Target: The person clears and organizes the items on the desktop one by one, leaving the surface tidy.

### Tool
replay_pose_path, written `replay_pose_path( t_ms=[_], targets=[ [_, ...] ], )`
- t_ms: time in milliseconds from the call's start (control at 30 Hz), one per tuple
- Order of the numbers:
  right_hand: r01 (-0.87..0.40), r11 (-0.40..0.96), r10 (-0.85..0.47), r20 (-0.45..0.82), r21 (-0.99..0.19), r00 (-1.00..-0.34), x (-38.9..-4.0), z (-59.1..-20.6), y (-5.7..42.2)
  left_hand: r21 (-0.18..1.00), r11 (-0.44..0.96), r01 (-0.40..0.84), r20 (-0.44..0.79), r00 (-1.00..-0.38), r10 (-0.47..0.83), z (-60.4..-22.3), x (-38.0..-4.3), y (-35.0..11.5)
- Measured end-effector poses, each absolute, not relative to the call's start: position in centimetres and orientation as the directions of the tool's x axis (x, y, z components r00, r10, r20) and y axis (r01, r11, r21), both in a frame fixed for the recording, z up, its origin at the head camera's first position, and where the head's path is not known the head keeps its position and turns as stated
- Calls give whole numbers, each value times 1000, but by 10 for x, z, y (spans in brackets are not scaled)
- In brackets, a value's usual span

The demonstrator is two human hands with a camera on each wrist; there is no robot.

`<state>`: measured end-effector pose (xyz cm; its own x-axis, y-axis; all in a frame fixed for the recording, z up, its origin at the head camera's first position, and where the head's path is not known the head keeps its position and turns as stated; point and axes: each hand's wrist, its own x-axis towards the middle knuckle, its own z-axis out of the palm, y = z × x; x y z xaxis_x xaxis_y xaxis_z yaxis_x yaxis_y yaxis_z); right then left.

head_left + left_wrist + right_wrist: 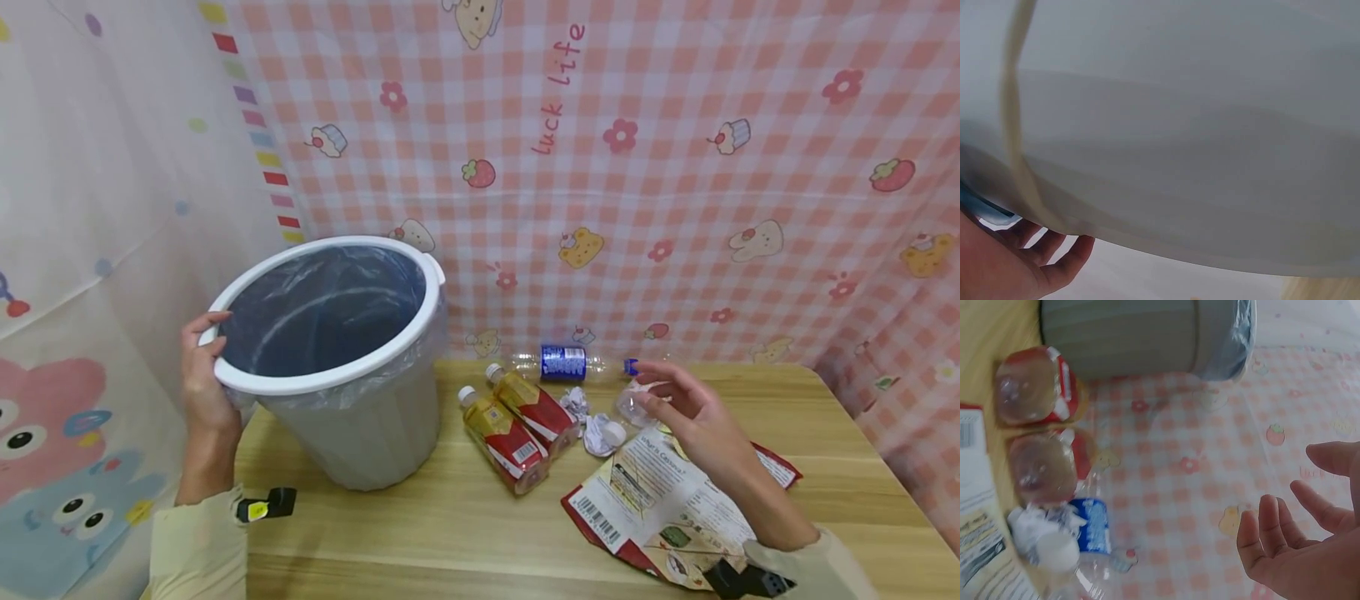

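My left hand grips the white rim of a grey trash bin at the left, fingertips hooked over the edge. A clear plastic bag lines the bin, and no rubbish shows inside. In the left wrist view the bin's wall fills most of the picture. My right hand hovers with fingers spread and holds nothing; in the right wrist view that hand shows an empty palm. Below it lie a clear plastic bottle with a white cap and a red-and-white snack bag.
Two bottles of yellow drink, a nearer one and a farther one, lie beside the bin. Crumpled paper lies to their right. A blue-labelled bottle rests along the back, against the checked curtain. The wooden table ends at the right.
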<state>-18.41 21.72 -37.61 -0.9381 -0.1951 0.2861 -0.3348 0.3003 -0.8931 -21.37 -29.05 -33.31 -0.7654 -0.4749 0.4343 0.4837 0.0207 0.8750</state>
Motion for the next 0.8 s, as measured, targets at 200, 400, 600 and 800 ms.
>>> replay_pose_path(
  t_ms=[200, 400, 600, 800],
  targets=[
    [-287, 375, -134, 255, -882, -958, -175, -389, 237, 874, 19, 485, 432, -760, -485, -333, -214, -291],
    [-272, 415, -117, 246, -868, -962, -167, -403, 261, 883, 29, 469, 425, -770, -475, -336, -213, -292],
    [-250, 485, -82, 241, -838, -967, -158, -423, 288, 885, 37, 464, 426, -775, -466, -337, -213, -293],
    [-175, 511, -33, 184, -841, -982, -150, -445, 308, 889, 60, 454, 427, -775, -466, -335, -213, -294]
  ],
)
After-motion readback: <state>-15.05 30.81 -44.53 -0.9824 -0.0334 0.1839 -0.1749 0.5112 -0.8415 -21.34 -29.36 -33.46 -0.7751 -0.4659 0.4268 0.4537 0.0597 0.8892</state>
